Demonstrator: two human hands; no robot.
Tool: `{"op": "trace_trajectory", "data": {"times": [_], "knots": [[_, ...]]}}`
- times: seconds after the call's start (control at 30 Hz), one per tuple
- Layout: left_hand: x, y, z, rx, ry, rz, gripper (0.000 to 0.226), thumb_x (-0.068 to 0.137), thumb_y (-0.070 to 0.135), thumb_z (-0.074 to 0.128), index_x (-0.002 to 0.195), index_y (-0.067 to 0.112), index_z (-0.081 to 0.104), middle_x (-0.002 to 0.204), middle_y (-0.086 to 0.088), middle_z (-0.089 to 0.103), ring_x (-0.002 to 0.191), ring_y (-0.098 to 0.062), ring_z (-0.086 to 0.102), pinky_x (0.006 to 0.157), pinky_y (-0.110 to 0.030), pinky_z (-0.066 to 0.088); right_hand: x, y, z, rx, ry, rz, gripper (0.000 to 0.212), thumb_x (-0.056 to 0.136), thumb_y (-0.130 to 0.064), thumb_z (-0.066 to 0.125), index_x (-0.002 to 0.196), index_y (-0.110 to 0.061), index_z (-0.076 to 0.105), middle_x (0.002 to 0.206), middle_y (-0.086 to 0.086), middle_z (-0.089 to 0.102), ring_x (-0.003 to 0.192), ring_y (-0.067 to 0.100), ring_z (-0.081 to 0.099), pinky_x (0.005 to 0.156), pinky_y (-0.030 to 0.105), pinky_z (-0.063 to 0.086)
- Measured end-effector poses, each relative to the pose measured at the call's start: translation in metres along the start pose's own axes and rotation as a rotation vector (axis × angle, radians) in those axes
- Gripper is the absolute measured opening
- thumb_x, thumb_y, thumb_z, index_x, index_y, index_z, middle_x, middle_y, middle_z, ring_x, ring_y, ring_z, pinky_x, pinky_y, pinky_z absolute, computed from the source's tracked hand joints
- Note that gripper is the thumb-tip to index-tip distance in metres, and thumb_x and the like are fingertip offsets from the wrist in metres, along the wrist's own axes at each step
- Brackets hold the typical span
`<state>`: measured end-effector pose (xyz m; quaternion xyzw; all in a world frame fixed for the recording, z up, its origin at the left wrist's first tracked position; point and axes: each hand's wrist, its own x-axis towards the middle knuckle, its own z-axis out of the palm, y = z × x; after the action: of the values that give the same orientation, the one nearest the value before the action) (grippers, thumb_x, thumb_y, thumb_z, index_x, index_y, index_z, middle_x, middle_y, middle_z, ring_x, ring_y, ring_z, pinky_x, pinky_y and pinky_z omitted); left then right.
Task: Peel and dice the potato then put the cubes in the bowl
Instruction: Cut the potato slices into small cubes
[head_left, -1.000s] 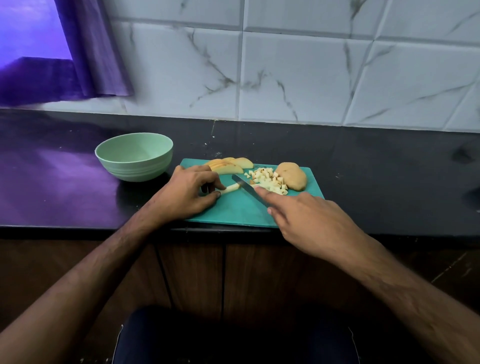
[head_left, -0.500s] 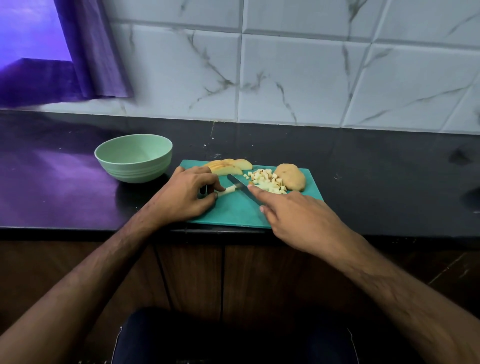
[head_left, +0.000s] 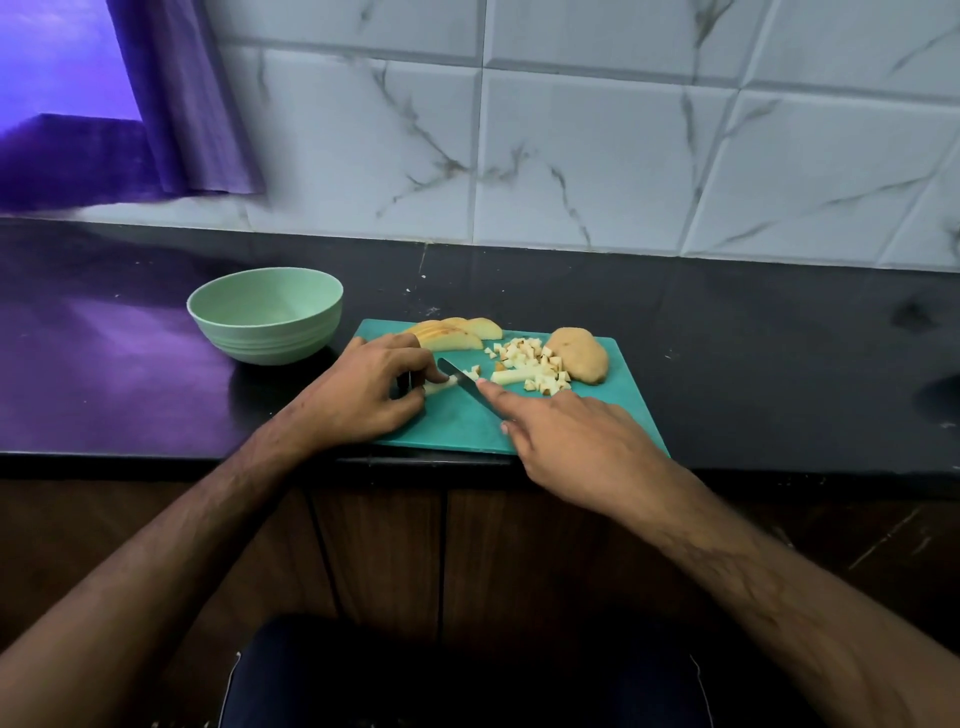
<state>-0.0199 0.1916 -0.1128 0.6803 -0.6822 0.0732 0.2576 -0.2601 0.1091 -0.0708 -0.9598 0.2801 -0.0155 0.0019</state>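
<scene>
While both hands worked over the board, a long black countertop (head_left: 727, 332) ran under a wall of white marble tiles (head_left: 597, 156), with a purple curtain (head_left: 182, 98) hanging at the far left. Brown cabinet doors (head_left: 379, 545) sat below the counter edge.

On the counter lay a teal cutting board (head_left: 457, 421). Just to its left stood a pale green bowl (head_left: 265, 322), and no potato could be seen inside it.

The left hand (head_left: 363, 395) rested on the left part of the board with its fingers curled, pinching a thin potato strip (head_left: 440, 385) against the board. The right hand (head_left: 571, 441) held a knife (head_left: 460, 378), with the pointer finger stretched along the top of the blade. The handle was hidden under the hand. The blade touched the strip right beside the left fingertips (head_left: 427, 375), and a small cut piece (head_left: 474, 371) lay by the blade.

At the back right of the board sat a chunk of potato (head_left: 577, 355) with its brown skin on. A pile of potato cubes (head_left: 535, 364) lay just to the left of it, touching it. Some potato slices (head_left: 451, 332) leaned together at the back left of the board, behind the left hand.
</scene>
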Motion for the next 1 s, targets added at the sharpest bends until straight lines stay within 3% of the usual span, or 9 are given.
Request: {"op": "trace_trajectory", "data": {"times": [0.23, 0.37, 0.47, 0.57, 0.73, 0.83, 1.0], "knots": [[-0.003, -0.004, 0.002, 0.008, 0.026, 0.014, 0.037, 0.082, 0.038, 0.049, 0.106, 0.026, 0.074, 0.095, 0.015, 0.058, 0.092, -0.005, 0.057, 0.074, -0.041, 0.049, -0.013, 0.001, -0.008, 0.028, 0.044, -0.023, 0.052, 0.11, -0.041, 0.026, 0.159, -0.049, 0.008, 0.076, -0.009, 0.04, 0.064, 0.006, 0.039, 0.053, 0.027, 0.027], [-0.005, -0.004, 0.005, 0.038, 0.071, 0.01, 0.022, 0.082, 0.03, 0.059, 0.099, 0.026, 0.073, 0.091, 0.018, 0.059, 0.092, -0.005, 0.06, 0.071, -0.034, 0.039, -0.016, -0.002, 0.003, 0.013, 0.032, -0.021, 0.053, 0.11, -0.041, 0.024, 0.159, -0.047, 0.004, 0.076, -0.008, 0.043, 0.065, 0.007, 0.041, 0.056, 0.029, 0.032], [-0.006, -0.004, 0.003, 0.017, 0.084, 0.016, 0.012, 0.083, 0.028, 0.065, 0.093, 0.026, 0.07, 0.087, 0.018, 0.06, 0.085, 0.001, 0.058, 0.072, -0.036, 0.046, -0.013, -0.004, 0.007, 0.011, 0.038, -0.016, 0.054, 0.111, -0.04, 0.024, 0.16, -0.045, 0.004, 0.076, -0.007, 0.043, 0.064, 0.006, 0.04, 0.055, 0.028, 0.032], [-0.007, -0.004, 0.002, 0.011, 0.108, 0.018, 0.01, 0.081, 0.018, 0.075, 0.086, 0.024, 0.069, 0.082, 0.016, 0.061, 0.079, -0.001, 0.058, 0.071, -0.024, 0.045, -0.009, -0.006, 0.01, 0.004, 0.037, -0.014, 0.053, 0.111, -0.04, 0.024, 0.16, -0.045, 0.005, 0.076, -0.007, 0.042, 0.064, 0.007, 0.039, 0.059, 0.031, 0.035], [-0.008, -0.003, 0.001, -0.021, 0.107, -0.006, 0.005, 0.079, 0.033, 0.065, 0.082, 0.029, 0.065, 0.081, 0.018, 0.06, 0.081, 0.002, 0.058, 0.072, -0.043, 0.05, -0.003, -0.003, -0.003, 0.039, 0.029, -0.024, 0.051, 0.111, -0.039, 0.027, 0.159, -0.047, 0.012, 0.075, -0.01, 0.038, 0.063, 0.006, 0.036, 0.053, 0.027, 0.025], [-0.009, -0.002, 0.001, -0.01, 0.115, -0.012, 0.003, 0.079, 0.034, 0.064, 0.08, 0.032, 0.063, 0.081, 0.02, 0.059, 0.083, 0.005, 0.056, 0.074, -0.042, 0.048, -0.01, 0.0, -0.01, 0.043, 0.077, -0.025, 0.052, 0.11, -0.039, 0.027, 0.159, -0.048, 0.011, 0.071, -0.01, 0.037, 0.06, 0.006, 0.034, 0.051, 0.028, 0.023], [-0.009, -0.004, 0.002, -0.007, 0.12, -0.01, 0.003, 0.08, 0.035, 0.065, 0.078, 0.034, 0.062, 0.081, 0.024, 0.058, 0.083, 0.008, 0.055, 0.075, -0.04, 0.046, -0.02, -0.008, -0.001, 0.009, 0.016, -0.044, 0.053, 0.111, -0.04, 0.025, 0.16, -0.046, 0.005, 0.075, -0.009, 0.04, 0.063, 0.005, 0.037, 0.053, 0.026, 0.026]]}}
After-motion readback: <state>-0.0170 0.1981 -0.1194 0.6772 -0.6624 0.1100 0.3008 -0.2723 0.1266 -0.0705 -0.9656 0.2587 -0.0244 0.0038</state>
